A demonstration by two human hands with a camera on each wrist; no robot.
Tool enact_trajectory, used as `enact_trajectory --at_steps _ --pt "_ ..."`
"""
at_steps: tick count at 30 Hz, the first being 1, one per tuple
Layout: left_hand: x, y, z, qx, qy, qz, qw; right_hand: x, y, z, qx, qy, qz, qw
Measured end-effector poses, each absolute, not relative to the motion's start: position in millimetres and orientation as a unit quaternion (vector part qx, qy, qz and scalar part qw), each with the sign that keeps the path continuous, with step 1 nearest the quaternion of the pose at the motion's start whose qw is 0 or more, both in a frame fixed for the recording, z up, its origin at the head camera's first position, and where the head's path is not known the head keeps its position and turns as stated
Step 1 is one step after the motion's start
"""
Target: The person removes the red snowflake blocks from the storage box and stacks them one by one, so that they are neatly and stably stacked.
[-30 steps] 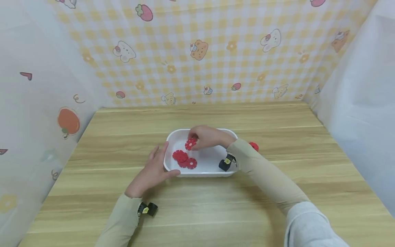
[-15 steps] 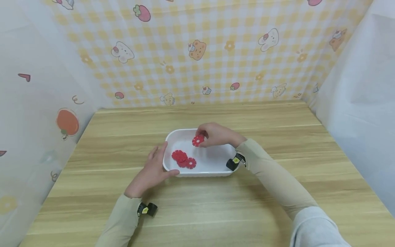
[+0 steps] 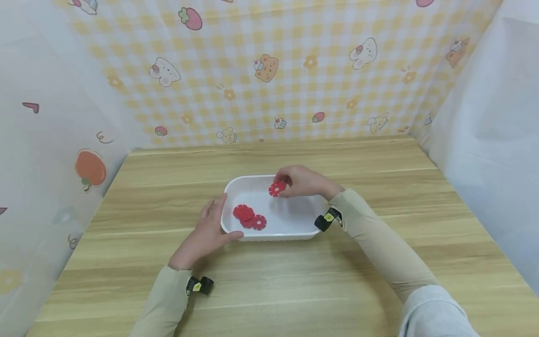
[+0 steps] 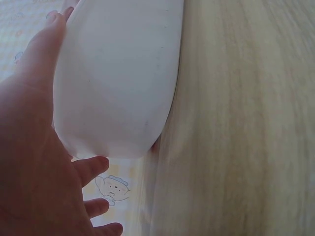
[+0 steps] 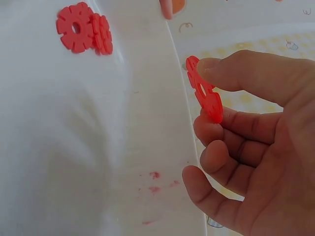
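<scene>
My right hand pinches one red notched disc between thumb and fingers, above the back part of a white tray. The right wrist view shows the disc tilted on edge, with the right hand beside the tray's rim. Several red discs lie overlapping in the tray's left part. Against the tray's left end rests my left hand, fingers spread and thumb along the front rim. In the left wrist view that hand touches the outside of the tray.
The tray stands on a wooden table. Behind it hangs a yellow checked cloth with cartoon prints, and white sheets stand at both sides. Reddish marks show on the tray's inner wall.
My right hand has moved right and slightly back with the disc. The red item seen on the table beyond the right forearm is now out of sight. My left hand has hardly moved.
</scene>
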State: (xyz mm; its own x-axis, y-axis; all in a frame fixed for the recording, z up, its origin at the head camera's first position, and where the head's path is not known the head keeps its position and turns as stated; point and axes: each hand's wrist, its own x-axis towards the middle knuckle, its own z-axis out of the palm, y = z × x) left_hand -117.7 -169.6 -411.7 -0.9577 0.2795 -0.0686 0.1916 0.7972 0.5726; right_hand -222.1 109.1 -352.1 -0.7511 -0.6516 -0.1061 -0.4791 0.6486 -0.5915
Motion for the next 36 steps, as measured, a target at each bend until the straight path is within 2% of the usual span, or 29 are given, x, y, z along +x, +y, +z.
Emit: enact_trajectory --at_steps 16,36 --pt "-117.3 -172.4 -412.8 0.136 0.943 0.297 0.067 -214.5 136.8 -346.9 -0.305 0.896 -0.299 0.119" --pt "-118.5 -171.5 -414.9 0.121 0.942 0.300 0.085 -208.1 176.9 -349.8 -0.256 0.912 -0.309 0.087"
